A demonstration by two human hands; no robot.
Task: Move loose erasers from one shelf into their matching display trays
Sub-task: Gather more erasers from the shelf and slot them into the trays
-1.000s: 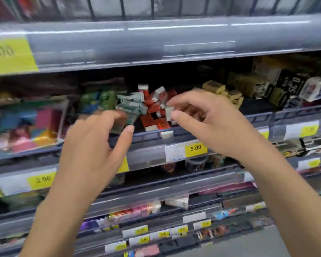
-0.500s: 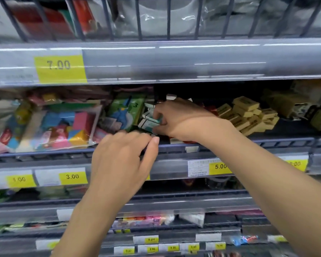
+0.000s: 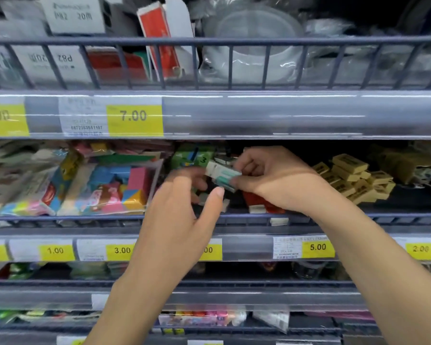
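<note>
Two hands — right hand (image 3: 279,180) pinches one green-white eraser (image 3: 223,176); left hand (image 3: 179,220) loose, fingers apart, beside it.

The middle shelf (image 3: 234,216) has a low grey wire front rail with yellow price labels (image 3: 317,247) on the strip below. On it, from left: bagged packs of colourful erasers (image 3: 115,185), a green box (image 3: 192,155) (a "3" is handwritten on it), loose red-sleeved erasers (image 3: 259,202) lying flat, and a pile of tan erasers (image 3: 353,175). One white eraser (image 3: 279,221) sits against the rail.
</note>
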